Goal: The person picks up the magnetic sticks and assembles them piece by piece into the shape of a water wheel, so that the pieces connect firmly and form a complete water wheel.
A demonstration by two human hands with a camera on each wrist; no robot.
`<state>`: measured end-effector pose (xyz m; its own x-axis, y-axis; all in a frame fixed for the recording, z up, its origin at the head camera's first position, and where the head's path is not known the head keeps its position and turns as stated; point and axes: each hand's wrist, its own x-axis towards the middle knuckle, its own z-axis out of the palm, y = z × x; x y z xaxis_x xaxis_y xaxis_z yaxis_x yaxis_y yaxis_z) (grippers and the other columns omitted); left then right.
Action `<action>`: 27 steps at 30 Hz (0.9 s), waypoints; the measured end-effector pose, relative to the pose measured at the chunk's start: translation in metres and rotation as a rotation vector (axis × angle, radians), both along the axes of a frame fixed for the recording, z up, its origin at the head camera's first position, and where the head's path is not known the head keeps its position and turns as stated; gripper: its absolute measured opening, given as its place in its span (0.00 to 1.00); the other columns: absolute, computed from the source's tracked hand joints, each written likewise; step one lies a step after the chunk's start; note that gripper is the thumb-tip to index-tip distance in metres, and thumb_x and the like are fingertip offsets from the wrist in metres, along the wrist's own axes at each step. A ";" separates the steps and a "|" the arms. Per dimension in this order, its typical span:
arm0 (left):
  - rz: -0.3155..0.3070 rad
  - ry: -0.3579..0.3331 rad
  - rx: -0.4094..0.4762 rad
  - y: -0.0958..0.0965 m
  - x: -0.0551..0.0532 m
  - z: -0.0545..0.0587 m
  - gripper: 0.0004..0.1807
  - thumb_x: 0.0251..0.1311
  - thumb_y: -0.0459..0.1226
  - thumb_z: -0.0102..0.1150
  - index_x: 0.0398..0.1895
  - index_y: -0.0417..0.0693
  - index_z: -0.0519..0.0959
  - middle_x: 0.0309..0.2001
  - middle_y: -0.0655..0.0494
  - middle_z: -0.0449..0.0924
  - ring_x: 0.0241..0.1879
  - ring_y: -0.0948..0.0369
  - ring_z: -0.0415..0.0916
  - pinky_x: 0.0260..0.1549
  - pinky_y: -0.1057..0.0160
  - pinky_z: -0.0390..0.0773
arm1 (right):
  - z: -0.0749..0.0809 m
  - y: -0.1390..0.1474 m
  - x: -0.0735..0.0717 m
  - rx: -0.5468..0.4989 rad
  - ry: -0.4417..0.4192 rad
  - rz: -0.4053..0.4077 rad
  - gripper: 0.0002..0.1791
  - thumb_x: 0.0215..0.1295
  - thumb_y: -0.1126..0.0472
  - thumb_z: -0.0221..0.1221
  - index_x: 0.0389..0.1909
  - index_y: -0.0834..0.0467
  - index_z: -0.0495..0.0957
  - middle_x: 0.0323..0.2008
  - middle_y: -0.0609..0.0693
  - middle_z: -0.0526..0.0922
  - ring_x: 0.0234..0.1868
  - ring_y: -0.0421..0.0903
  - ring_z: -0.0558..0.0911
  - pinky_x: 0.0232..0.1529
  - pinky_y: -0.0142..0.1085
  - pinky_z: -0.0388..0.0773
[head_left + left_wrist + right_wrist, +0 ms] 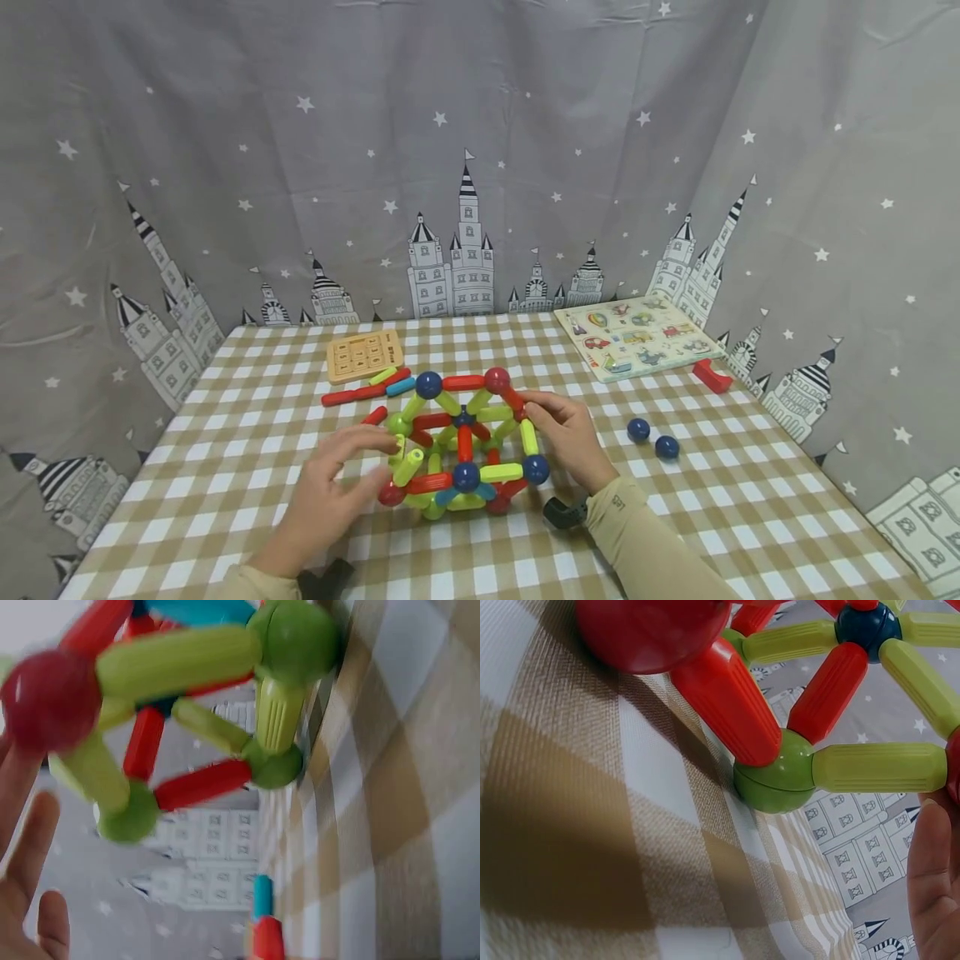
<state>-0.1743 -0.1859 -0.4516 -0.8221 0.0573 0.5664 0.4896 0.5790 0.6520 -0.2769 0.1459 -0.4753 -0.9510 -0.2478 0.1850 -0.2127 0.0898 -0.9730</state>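
A lattice of magnetic rods and balls stands on the checked cloth, with a red rod (pixel 465 445) in its front and a dark blue ball (pixel 466 476) below. My right hand (pixel 567 435) pinches a red ball at the lattice's upper right side; the right wrist view shows the thumb (pixel 930 855) close against it. My left hand (pixel 330 475) is at the left side, its fingers loosely spread around a corner with a red ball (pixel 51 701). Near its index fingertip a yellow-green rod (pixel 408 467) leans with one end free. Part of the lattice's interior is hidden.
Loose red rods (pixel 352 395) and a blue rod (pixel 401 387) lie behind the lattice, near a wooden number board (pixel 365 355). Right of it are two dark blue balls (pixel 638 429), a red arched block (pixel 711 377) and a picture puzzle board (pixel 637 335).
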 end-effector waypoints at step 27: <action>0.104 -0.552 -0.420 -0.030 -0.073 -0.022 0.08 0.56 0.38 0.75 0.37 0.50 0.86 0.30 0.60 0.81 0.31 0.60 0.73 0.32 0.60 0.75 | -0.002 0.001 0.001 -0.012 0.023 0.018 0.16 0.75 0.48 0.59 0.56 0.49 0.84 0.55 0.47 0.87 0.56 0.49 0.84 0.58 0.43 0.80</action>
<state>-0.2477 -0.2162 -0.4738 -0.9963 0.0857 0.0111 0.0798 0.8624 0.4999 -0.2761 0.1467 -0.4773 -0.9418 -0.2625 0.2102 -0.2369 0.0744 -0.9687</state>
